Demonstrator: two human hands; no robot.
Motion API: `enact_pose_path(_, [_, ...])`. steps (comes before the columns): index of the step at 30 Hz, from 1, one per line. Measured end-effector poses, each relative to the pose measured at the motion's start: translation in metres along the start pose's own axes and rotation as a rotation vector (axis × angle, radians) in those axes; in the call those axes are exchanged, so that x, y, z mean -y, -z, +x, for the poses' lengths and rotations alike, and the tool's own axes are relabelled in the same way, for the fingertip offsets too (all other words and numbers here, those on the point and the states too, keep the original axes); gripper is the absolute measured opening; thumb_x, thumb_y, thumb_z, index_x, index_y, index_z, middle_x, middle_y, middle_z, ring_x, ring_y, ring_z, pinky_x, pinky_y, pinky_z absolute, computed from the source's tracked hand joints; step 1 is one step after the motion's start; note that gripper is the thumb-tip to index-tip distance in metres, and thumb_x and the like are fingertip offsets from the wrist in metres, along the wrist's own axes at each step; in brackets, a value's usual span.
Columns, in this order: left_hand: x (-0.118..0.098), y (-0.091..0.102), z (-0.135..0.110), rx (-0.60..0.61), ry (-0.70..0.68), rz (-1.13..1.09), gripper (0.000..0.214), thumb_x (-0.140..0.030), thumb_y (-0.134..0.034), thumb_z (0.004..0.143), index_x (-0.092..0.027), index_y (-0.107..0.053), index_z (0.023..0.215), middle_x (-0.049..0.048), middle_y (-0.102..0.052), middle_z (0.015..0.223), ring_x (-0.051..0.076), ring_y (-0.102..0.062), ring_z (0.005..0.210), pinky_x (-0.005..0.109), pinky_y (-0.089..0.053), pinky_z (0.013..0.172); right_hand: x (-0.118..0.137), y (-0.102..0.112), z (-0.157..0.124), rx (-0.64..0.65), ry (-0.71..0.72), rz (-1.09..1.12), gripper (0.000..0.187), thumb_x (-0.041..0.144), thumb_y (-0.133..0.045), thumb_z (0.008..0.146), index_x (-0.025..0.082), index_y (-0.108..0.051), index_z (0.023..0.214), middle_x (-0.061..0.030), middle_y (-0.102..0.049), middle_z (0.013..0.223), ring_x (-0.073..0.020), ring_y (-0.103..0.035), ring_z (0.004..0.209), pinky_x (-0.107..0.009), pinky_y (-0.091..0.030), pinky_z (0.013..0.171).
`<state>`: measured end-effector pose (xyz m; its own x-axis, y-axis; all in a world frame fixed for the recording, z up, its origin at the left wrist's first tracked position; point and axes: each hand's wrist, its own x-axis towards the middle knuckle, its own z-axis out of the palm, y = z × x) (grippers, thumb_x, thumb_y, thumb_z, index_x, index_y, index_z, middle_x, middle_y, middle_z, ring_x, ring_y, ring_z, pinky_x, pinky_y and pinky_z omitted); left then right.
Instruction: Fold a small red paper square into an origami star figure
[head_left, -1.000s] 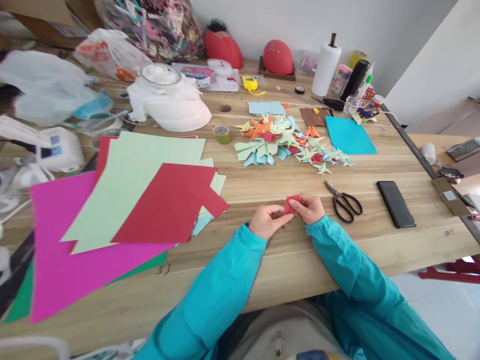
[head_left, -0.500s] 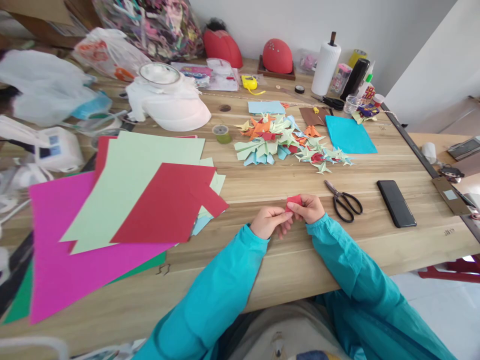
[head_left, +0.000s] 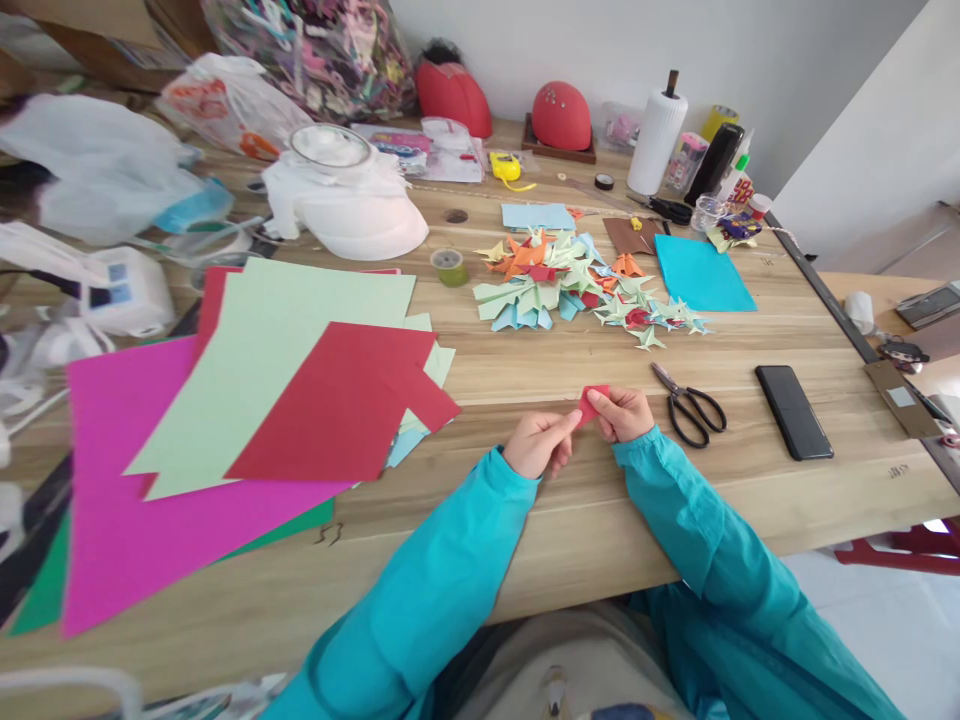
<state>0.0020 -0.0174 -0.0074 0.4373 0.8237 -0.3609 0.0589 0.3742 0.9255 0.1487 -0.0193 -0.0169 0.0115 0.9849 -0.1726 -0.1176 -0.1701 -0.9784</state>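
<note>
A small folded piece of red paper (head_left: 592, 402) is held just above the wooden table, near its front edge. My right hand (head_left: 624, 412) pinches it from the right, thumb on top. From the left, my left hand (head_left: 538, 442) meets its lower left edge with thumb and forefinger closed; the other fingers are curled under. Black-handled scissors (head_left: 690, 405) lie to the right of my right hand. Beyond my hands is a heap of folded paper shapes (head_left: 555, 285) in green, orange, red and blue.
Large sheets of red (head_left: 330, 410), pale green and magenta paper (head_left: 150, 480) overlap on the left. A black phone (head_left: 793, 410) lies at the right. Behind the heap are a turquoise square (head_left: 705, 273), a yellow tape measure (head_left: 505, 166) and a white roll (head_left: 657, 140).
My left hand has drawn slightly left, and its fingers have shifted on the red paper. The right hand keeps its pinch. The view has moved a little.
</note>
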Motion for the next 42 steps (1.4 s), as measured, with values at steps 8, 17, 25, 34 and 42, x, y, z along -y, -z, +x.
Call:
enact_pose_path(8, [0.003, 0.002, 0.007, -0.091, -0.082, -0.111, 0.046, -0.056, -0.059, 0.065, -0.014, -0.053, 0.049, 0.0000, -0.051, 0.042, 0.008, -0.045, 0.034, 0.021, -0.037, 0.033, 0.001, 0.002, 0.000, -0.011, -0.016, -0.006, 0.042, 0.055, -0.063, 0.065, 0.014, -0.058, 0.054, 0.0062, -0.040, 0.029, -0.0047, -0.030, 0.025, -0.020, -0.020, 0.028])
enact_pose_path(17, [0.003, 0.003, 0.009, -0.100, -0.322, -0.139, 0.040, -0.027, -0.075, 0.055, -0.014, -0.063, 0.090, 0.0028, -0.067, 0.070, 0.013, -0.060, 0.058, 0.025, -0.051, 0.052, 0.003, -0.003, -0.004, 0.062, -0.007, -0.082, 0.036, 0.049, -0.068, 0.062, 0.013, -0.063, 0.064, 0.0063, -0.044, 0.032, -0.0031, -0.030, 0.027, -0.018, -0.019, 0.029])
enact_pose_path(25, [0.009, 0.002, 0.010, -0.229, -0.314, -0.173, 0.041, -0.028, -0.074, 0.056, -0.013, -0.064, 0.093, 0.0035, -0.069, 0.069, 0.017, -0.064, 0.059, 0.031, -0.057, 0.055, -0.004, -0.004, 0.002, 0.020, 0.095, 0.083, 0.034, 0.041, -0.076, 0.054, 0.015, -0.061, 0.069, 0.0003, -0.064, 0.056, -0.0081, -0.054, 0.044, -0.021, -0.045, 0.044])
enact_pose_path(34, [0.004, -0.001, 0.005, -0.265, -0.276, -0.246, 0.029, -0.031, -0.071, 0.061, -0.013, -0.070, 0.085, 0.0042, -0.070, 0.074, 0.015, -0.063, 0.050, 0.029, -0.056, 0.046, -0.012, -0.001, 0.002, 0.043, 0.170, 0.100, 0.028, 0.036, -0.073, 0.062, 0.016, -0.064, 0.080, -0.0007, -0.068, 0.063, -0.0085, -0.056, 0.044, -0.021, -0.048, 0.043])
enact_pose_path(42, [0.001, -0.001, 0.004, -0.213, -0.228, -0.348, 0.027, -0.027, -0.074, 0.057, -0.013, -0.072, 0.080, 0.0046, -0.070, 0.072, 0.016, -0.062, 0.049, 0.028, -0.054, 0.041, -0.015, 0.001, 0.001, 0.009, 0.270, 0.073, 0.014, 0.025, -0.071, 0.066, 0.019, -0.071, 0.078, 0.0000, -0.068, 0.059, -0.0088, -0.056, 0.041, -0.022, -0.048, 0.041])
